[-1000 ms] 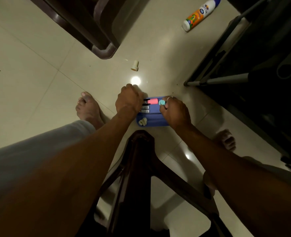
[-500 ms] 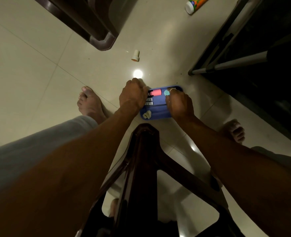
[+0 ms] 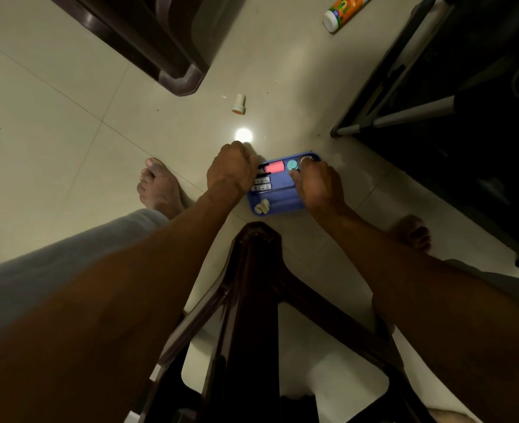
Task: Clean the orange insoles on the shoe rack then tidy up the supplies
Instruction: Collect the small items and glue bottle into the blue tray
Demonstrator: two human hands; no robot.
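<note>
Gripping the blue tray (image 3: 282, 206) endwise: left hand (image 3: 229, 172), right hand (image 3: 317, 184).

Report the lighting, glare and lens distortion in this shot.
Head view: dim, warm light overall. One round glare spot sits on the glossy floor just beyond the left hand. The dark rack at the right is lost in deep shadow. The wide-angle lens swells the forearms near the bottom edge. The blue tray, held by the left and right hand, is fairly sharp, its labels unreadable.
</note>
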